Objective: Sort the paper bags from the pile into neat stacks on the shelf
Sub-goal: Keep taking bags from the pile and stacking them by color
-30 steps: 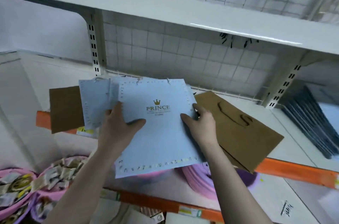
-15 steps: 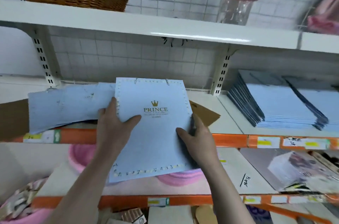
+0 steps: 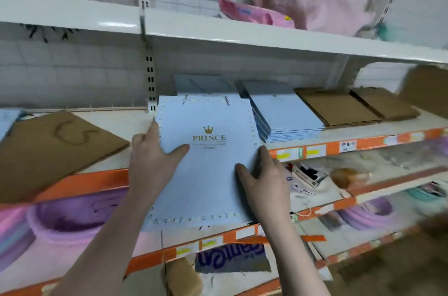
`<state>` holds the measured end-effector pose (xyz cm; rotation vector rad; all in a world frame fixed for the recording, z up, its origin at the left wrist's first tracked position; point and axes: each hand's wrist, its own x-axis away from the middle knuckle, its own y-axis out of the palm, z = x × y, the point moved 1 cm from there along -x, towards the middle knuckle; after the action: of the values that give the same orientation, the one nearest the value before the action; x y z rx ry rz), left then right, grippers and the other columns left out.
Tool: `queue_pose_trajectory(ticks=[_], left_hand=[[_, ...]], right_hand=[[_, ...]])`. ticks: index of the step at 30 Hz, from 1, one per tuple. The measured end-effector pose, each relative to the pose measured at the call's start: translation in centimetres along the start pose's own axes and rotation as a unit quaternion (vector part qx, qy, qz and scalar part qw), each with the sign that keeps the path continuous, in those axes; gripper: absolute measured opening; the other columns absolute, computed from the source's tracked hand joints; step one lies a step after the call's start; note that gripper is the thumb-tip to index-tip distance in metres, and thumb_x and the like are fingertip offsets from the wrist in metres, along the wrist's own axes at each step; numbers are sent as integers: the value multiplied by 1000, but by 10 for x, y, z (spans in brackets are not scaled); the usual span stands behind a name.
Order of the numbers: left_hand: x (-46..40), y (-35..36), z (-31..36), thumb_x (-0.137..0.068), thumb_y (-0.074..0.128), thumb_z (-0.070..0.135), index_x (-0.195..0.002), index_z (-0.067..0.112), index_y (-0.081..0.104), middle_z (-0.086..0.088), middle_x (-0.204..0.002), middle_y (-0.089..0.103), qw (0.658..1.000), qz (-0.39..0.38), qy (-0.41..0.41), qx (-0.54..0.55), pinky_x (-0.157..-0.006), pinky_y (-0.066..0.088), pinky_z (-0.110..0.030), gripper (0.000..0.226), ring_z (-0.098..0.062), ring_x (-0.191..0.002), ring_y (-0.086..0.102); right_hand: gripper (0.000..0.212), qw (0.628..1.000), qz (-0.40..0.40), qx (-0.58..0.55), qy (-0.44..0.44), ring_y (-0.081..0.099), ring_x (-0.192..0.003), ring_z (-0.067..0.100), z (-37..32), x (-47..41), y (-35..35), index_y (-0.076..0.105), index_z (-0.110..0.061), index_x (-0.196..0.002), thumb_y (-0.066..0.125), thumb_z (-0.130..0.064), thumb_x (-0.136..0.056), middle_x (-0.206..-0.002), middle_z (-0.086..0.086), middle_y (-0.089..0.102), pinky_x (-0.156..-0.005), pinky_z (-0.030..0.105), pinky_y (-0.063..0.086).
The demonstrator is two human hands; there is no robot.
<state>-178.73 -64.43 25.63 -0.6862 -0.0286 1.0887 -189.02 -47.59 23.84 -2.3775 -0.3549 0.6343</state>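
Both hands grip a flat matte blue paper bag [image 3: 206, 162] — left hand [image 3: 151, 162], right hand [image 3: 264, 181], fingers clamped on its side edges. Gold PRINCE print; behind, a squared blue stack [image 3: 286, 113] on the shelf [image 3: 363, 136]

Both hands hold a light blue paper bag [image 3: 206, 162] printed PRINCE: the left hand [image 3: 152, 162] grips its left edge, the right hand [image 3: 266, 184] its right edge. Beyond, on the shelf [image 3: 109, 157], lie blue stacks [image 3: 286, 113] and brown stacks [image 3: 339, 109]; a brown bag [image 3: 53, 145] lies left.
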Motion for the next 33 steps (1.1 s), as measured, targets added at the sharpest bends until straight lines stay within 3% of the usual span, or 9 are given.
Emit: queue_pose_trajectory(ticks=[5,12,22,27,33], left_hand=[[-4,76,57,-80,69,40,-144,13,31,-17,-125,43,998,-31,42,-39,-96,37,-37,79,-32,-121,42],[-39,152,96,-83,64,42,-144,6,30,-21,-128,40,990,-44,81,-109,-95,37,-40,79,-37,-120,41],[-130,270,150,-85,59,45,-138,0,35,-22,-124,42,981,-57,103,-154,-91,37,-39,73,-36,-116,41],[-150,302,158,-86,59,43,-144,2,28,-24,-129,41,978,-60,90,-180,-93,36,-42,78,-39,-119,39],[-163,331,159,-89,54,40,-144,3,27,-19,-134,37,983,-49,54,-168,-97,35,-41,72,-35,-121,36]], right_hand=[[54,997,60,23,38,44,-114,31,60,-34,-40,43,-11,-131,58,-36,-86,-120,10,47,-86,38,38],[35,994,84,49,56,46,-100,31,108,-97,-52,49,-4,-105,57,-33,-86,-105,10,48,-81,37,37],[37,986,102,121,42,45,-97,32,167,-242,-65,54,0,-106,57,-32,-87,-101,14,52,-84,36,32],[31,989,66,129,41,43,-98,30,189,-287,-62,54,-4,-101,55,-32,-89,-103,13,52,-85,35,32],[35,989,24,146,-3,42,-103,29,211,-335,-50,53,-5,-108,52,-35,-91,-110,13,53,-88,33,29]])
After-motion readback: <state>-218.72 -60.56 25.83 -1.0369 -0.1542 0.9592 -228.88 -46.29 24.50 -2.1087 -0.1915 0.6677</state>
